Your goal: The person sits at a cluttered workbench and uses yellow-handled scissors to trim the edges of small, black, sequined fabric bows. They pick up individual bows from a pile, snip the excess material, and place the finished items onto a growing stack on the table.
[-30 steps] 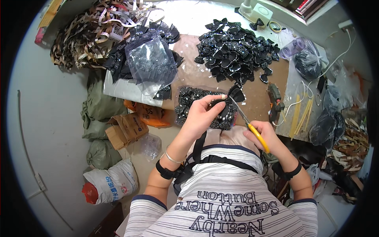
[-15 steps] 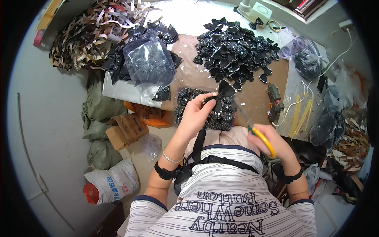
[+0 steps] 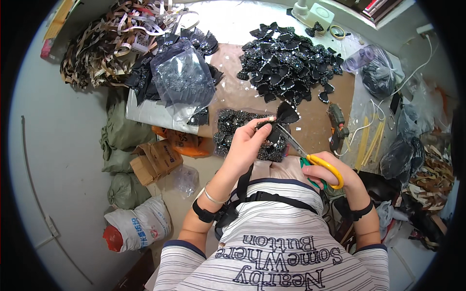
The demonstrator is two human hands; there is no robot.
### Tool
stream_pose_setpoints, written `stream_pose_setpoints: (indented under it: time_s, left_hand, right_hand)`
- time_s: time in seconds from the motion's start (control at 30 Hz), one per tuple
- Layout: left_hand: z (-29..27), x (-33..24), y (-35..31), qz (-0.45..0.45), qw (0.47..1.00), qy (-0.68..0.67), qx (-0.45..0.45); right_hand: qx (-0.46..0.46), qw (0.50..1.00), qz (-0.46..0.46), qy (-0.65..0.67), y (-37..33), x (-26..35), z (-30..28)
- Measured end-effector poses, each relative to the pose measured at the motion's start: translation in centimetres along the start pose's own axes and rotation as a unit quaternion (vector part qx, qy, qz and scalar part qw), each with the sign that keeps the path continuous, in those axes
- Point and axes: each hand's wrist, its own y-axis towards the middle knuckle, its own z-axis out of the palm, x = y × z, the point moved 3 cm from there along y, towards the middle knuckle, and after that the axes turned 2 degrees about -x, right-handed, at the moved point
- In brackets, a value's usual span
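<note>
Between the fingertips of my left hand (image 3: pixel 250 143) is pinched a black bow (image 3: pixel 287 112), its wide end sticking out to the right. My right hand (image 3: pixel 335 169) is closed on a pair of scissors (image 3: pixel 324 167) with one yellow and one green handle. The scissor blades point up and left, and their tips reach the underside of the bow beside my left fingertips. Whether they touch the fabric I cannot tell. Below my left hand lies a clear bag of black sparkly pieces (image 3: pixel 230 128), partly covered by the hand.
A large pile of black glittery bows (image 3: pixel 291 63) spreads across the table's far side. At left are a clear plastic bag (image 3: pixel 183 75) and a heap of ribbon strips (image 3: pixel 104 41). A glue gun (image 3: pixel 338 121), its cord and yellow sticks (image 3: pixel 373 143) lie right.
My left hand has shifted slightly right with the bow. The scissors have come up and left to it, with their handles now spread further apart.
</note>
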Motion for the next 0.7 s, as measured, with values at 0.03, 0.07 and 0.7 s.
stream_pose_setpoints:
  time_s: [0.03,0.07,0.7]
  left_hand:
    - [0.2,-0.3,-0.1,-0.038,0.997,-0.070,0.008]
    - [0.1,-0.2,-0.1,-0.044,0.996,-0.074,0.010]
    - [0.2,0.0,-0.5,-0.065,0.988,-0.123,0.070]
  right_hand:
    - [-0.005,1.000,-0.004,-0.004,0.0,-0.1,0.1]
    - [-0.009,1.000,-0.009,-0.007,0.1,-0.1,0.1]
    - [0.048,0.978,0.001,0.201,0.9,-0.7,0.7]
